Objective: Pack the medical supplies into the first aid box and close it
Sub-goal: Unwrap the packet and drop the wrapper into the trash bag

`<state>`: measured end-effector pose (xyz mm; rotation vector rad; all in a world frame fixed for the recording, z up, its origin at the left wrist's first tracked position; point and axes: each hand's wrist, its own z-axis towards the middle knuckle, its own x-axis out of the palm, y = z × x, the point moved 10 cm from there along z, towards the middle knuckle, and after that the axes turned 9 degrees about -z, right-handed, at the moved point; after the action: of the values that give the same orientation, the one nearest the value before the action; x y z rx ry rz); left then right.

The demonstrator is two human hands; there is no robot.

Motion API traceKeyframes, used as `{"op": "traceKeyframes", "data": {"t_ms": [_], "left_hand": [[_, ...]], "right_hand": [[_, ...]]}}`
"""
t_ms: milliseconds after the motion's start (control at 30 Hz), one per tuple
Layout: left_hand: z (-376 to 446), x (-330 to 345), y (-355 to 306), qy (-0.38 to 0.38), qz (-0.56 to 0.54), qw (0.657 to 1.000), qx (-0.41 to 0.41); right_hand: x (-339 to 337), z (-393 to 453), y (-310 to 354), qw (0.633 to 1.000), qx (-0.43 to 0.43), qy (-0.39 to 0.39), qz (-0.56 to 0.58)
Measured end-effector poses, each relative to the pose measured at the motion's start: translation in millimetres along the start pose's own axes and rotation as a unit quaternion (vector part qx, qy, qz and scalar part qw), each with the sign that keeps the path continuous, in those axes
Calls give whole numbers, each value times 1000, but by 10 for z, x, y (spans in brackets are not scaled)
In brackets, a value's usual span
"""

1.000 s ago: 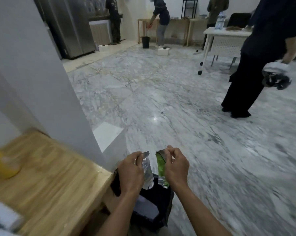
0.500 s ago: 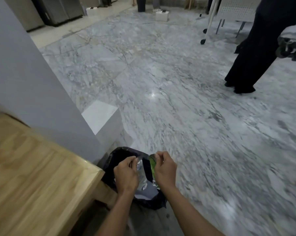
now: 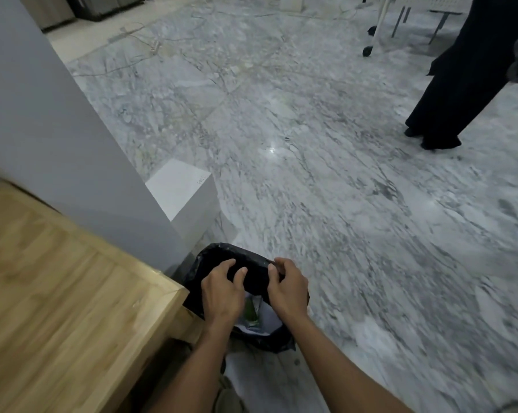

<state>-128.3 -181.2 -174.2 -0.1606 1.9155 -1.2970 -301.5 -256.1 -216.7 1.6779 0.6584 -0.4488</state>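
Note:
Both my hands hover over a bin lined with a black bag [image 3: 210,257] on the floor beside the table. My left hand [image 3: 222,290] has loosely curled fingers and holds nothing. My right hand [image 3: 289,289] is also loosely curled, its fingertips near the bag's far rim, with nothing visible in it. A torn green and silver wrapper [image 3: 250,313] lies inside the bin between my wrists, on white paper waste. The first aid box and the medical supplies are out of view.
A wooden table [image 3: 72,293] fills the lower left, its corner next to the bin. A white pillar [image 3: 58,144] with a low white block [image 3: 183,192] stands behind it. A person in dark clothes [image 3: 466,84] stands at the right on the marble floor.
Both hands pinched the torn wrapper halves above the bin, moved down and let go. The wrapper now lies in the bin. My view has tilted down.

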Motion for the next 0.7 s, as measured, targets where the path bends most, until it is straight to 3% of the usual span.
{"op": "traceKeyframes", "data": {"t_ms": [433,700], "left_hand": [[-384,-298,-646,-20,-16,998,65],[-864,-667,-1311,-25,-60,986,154]], "right_hand": [[-525,-259,343,998,-34,-12,42],[-1175,-634,795,992,-75,-52,87]]}}
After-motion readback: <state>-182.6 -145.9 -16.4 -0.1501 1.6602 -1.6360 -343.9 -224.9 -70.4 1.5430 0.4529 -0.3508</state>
